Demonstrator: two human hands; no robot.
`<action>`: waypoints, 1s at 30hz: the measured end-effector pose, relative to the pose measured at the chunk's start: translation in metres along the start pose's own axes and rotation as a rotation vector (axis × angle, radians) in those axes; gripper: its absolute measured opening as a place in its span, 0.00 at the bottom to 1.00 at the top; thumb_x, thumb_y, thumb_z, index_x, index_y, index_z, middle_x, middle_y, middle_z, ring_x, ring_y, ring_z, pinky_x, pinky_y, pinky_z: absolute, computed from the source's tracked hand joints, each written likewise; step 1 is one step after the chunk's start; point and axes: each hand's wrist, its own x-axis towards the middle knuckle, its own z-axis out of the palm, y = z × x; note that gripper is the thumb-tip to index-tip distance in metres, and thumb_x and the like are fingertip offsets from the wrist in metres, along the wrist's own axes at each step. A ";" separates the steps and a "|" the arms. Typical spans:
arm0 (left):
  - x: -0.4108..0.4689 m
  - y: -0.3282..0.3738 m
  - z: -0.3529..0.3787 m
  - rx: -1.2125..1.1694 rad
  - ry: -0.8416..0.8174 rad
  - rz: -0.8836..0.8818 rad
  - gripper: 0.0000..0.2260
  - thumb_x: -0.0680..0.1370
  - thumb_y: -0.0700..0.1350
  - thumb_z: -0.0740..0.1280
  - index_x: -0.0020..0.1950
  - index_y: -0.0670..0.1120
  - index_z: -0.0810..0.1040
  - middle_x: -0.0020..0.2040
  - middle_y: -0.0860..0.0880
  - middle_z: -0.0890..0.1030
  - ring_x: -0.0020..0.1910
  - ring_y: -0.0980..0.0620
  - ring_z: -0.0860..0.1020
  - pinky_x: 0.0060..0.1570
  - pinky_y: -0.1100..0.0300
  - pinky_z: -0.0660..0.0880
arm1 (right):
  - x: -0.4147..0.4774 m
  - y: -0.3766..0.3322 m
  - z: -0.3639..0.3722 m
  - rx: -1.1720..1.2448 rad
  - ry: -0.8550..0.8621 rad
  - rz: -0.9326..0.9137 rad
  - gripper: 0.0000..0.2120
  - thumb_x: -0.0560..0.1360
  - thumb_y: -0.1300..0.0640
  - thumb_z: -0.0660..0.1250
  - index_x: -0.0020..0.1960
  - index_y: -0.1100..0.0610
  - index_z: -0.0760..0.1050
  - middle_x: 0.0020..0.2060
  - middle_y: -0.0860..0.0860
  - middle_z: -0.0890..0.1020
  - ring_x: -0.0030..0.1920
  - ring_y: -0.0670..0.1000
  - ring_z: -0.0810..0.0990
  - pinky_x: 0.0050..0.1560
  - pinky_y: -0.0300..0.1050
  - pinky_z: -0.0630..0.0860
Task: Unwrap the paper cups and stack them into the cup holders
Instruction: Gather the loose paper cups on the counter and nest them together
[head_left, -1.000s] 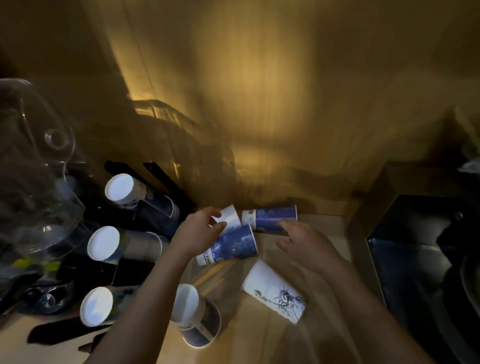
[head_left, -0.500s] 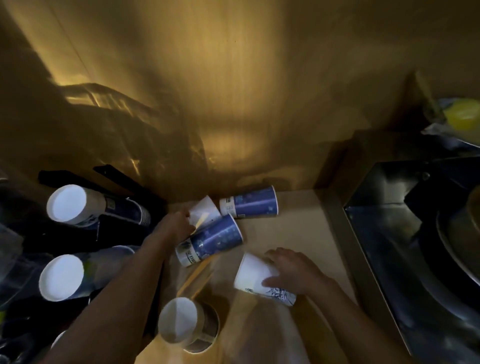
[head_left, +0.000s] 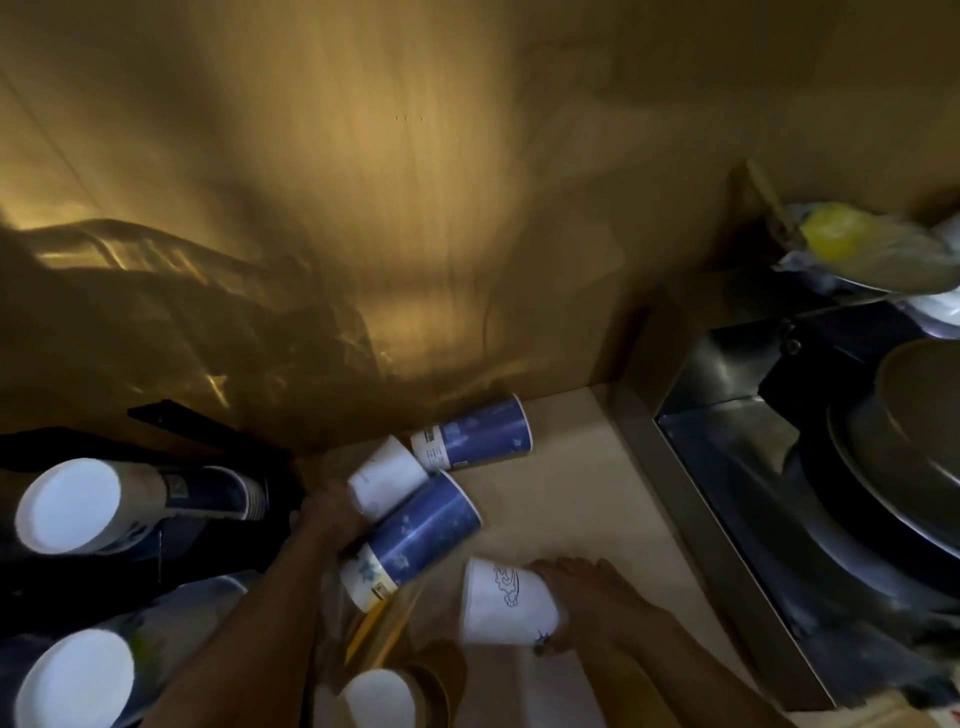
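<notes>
Several paper cups lie on the beige counter (head_left: 587, 499). My left hand (head_left: 332, 517) grips a small white cup (head_left: 387, 475) and touches a blue cup (head_left: 415, 538) lying on its side. My right hand (head_left: 592, 597) is closed around a white cup with a line drawing (head_left: 506, 605), lifted slightly and tilted. Another blue cup (head_left: 475, 434) lies against the wall. At the left, cup stacks (head_left: 70, 504) (head_left: 72, 680) sit in a black cup holder rack (head_left: 208, 431), their white bottoms facing me. One more upturned cup (head_left: 379, 699) stands at the bottom.
A wooden wall (head_left: 441, 208) closes the back. A steel sink (head_left: 753, 467) with a dark pan (head_left: 914, 447) lies at the right, its rim bordering the counter. A yellow object in plastic (head_left: 841, 239) sits on a plate above the sink. Clear wrapping lies by my left forearm.
My right hand has taken hold of the drawn white cup and turned it. My left hand stays on the small white cup. The view shifted right, towards the sink.
</notes>
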 end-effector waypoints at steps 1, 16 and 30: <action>-0.001 0.000 0.000 -0.033 0.001 -0.004 0.31 0.69 0.49 0.73 0.69 0.43 0.67 0.67 0.38 0.71 0.65 0.37 0.70 0.63 0.46 0.67 | 0.003 0.000 0.001 0.020 -0.005 0.014 0.40 0.61 0.39 0.73 0.67 0.47 0.60 0.65 0.50 0.71 0.65 0.53 0.70 0.61 0.52 0.63; -0.120 0.056 -0.135 -0.208 0.516 0.406 0.33 0.65 0.47 0.77 0.64 0.38 0.66 0.60 0.37 0.74 0.59 0.36 0.72 0.57 0.46 0.71 | 0.015 0.000 -0.027 0.451 0.195 -0.021 0.34 0.64 0.41 0.72 0.65 0.47 0.63 0.61 0.51 0.73 0.57 0.53 0.73 0.58 0.47 0.69; -0.197 0.114 -0.036 -0.558 0.498 0.465 0.33 0.66 0.46 0.76 0.67 0.51 0.65 0.62 0.50 0.73 0.61 0.49 0.67 0.62 0.50 0.66 | -0.005 0.040 -0.056 0.806 0.714 0.149 0.38 0.62 0.54 0.77 0.67 0.52 0.62 0.63 0.57 0.71 0.61 0.57 0.71 0.62 0.58 0.70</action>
